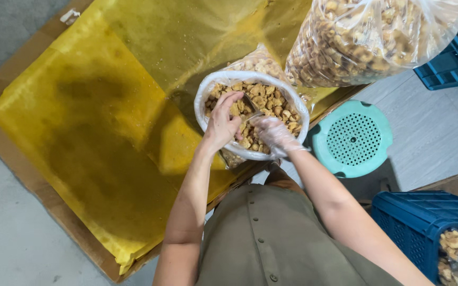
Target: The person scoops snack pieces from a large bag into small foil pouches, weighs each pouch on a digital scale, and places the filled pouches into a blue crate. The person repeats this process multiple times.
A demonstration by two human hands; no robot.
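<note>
Head view is showing the bare left hand and gloved right hand gripping a small scoop, digging into the nearly full open bag of snacks at centre frame.

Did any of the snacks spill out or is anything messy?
Nothing looks spilled. The snack pieces stay inside the open bag, where the left hand and gloved right hand reach in. The yellow sheet is just wrinkled and torn at one corner.
</note>
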